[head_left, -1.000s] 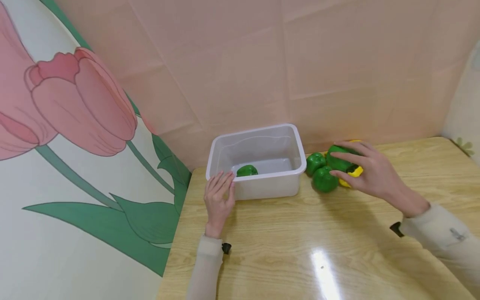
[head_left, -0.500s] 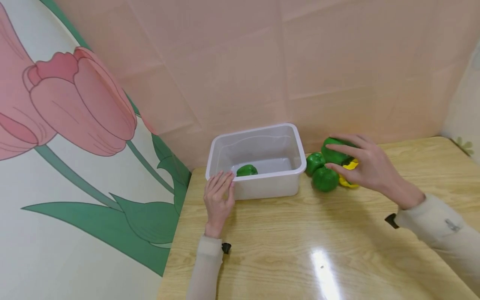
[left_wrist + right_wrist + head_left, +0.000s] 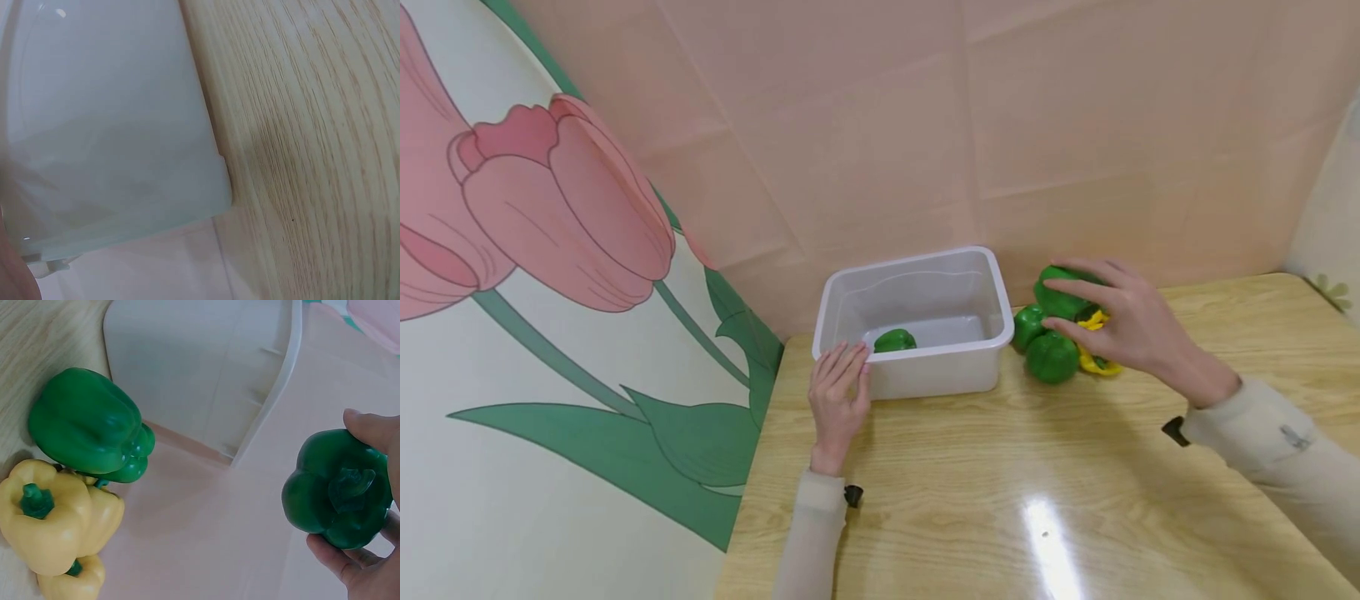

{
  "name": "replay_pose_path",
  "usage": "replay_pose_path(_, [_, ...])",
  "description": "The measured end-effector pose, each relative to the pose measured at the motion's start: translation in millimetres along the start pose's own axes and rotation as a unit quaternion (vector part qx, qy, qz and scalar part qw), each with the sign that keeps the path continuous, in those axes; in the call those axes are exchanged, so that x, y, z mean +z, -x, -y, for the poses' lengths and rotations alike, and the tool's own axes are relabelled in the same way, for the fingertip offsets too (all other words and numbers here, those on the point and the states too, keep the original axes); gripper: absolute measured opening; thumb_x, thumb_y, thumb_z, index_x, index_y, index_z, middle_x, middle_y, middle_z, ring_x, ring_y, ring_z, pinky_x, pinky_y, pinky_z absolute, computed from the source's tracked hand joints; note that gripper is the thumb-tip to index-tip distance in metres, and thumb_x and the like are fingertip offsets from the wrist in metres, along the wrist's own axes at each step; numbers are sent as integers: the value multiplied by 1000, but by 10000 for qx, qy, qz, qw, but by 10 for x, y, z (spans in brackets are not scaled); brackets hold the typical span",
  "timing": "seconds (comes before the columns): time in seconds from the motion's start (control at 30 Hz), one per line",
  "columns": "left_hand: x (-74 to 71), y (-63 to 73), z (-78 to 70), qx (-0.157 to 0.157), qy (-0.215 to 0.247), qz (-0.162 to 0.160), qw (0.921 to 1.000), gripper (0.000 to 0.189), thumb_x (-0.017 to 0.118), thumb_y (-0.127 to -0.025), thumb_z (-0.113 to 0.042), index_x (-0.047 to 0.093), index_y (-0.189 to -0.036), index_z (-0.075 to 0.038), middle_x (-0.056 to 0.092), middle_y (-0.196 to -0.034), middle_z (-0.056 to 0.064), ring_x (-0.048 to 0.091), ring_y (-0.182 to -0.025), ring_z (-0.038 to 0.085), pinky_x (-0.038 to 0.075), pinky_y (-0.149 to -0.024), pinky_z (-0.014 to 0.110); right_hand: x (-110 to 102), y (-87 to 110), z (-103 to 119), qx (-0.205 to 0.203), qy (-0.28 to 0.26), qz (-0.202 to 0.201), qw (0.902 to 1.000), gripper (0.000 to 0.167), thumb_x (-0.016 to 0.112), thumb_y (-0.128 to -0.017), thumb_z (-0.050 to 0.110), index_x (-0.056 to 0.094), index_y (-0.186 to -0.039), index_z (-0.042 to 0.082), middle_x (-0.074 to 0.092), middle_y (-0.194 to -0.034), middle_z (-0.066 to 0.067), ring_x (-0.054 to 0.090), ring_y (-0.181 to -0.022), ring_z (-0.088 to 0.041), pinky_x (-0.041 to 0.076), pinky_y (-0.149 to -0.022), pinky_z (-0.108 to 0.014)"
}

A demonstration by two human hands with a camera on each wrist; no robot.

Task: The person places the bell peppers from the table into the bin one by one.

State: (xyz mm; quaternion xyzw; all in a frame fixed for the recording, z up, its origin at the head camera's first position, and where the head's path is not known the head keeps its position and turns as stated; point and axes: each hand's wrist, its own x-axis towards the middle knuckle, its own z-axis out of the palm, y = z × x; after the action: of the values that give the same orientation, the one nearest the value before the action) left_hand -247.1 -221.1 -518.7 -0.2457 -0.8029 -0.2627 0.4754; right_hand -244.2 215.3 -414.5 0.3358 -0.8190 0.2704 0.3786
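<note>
Head view: the left hand's (image 3: 837, 400) straight fingers touch a grey bin's (image 3: 932, 375) rim; the right hand's (image 3: 1138, 321) fingers pinch a green pepper (image 3: 1063, 306) right of it. Left wrist: glossy bin wall, grained worktop (image 3: 312, 156). Right wrist: three smooth, lobed yellow peppers (image 3: 56, 534), largely hidden in head view.

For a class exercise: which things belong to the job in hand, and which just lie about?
Seemingly in the job:
right hand
held green bell pepper
left hand
plastic bin
binned green bell pepper

Lying about, for now:
loose green bell peppers
yellow bell peppers
</note>
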Motion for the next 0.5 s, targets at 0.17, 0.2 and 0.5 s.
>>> replay_pose_path(0.17, [5, -7, -1, 22, 18, -14, 10000, 24, 73, -100, -16, 80, -121, -8, 79, -125, 11, 70, -128, 33, 52, -107, 63, 4, -45, 8, -28, -10, -60, 10000, 75, 59, -96, 75, 80, -122, 9, 72, -136, -16, 67, -113, -39, 43, -97, -26])
replay_pose_path(0.2, [6, -8, 1, 21, 18, -6, 10000, 24, 73, -100, -16, 81, -121, -8, 79, -124, 12, 70, -128, 33, 52, -107, 63, 2, -55, 10, -19, -14, -47, 10000, 75, 59, -96, 75, 80, -122, 8, 72, -136, -17, 67, -113, -40, 44, -96, -28])
replay_pose_path(0.5, [-1, -12, -12, -20, -33, 16, 10000, 24, 73, -99, -14, 81, -121, -8, 79, -124, 11, 71, -127, 33, 52, -105, 64, -5, -164, 17, -47, -122, 69, 9999, 61, 70, -95, 64, 80, -123, 10, 71, -138, -16, 66, -115, -38, 47, -90, -37])
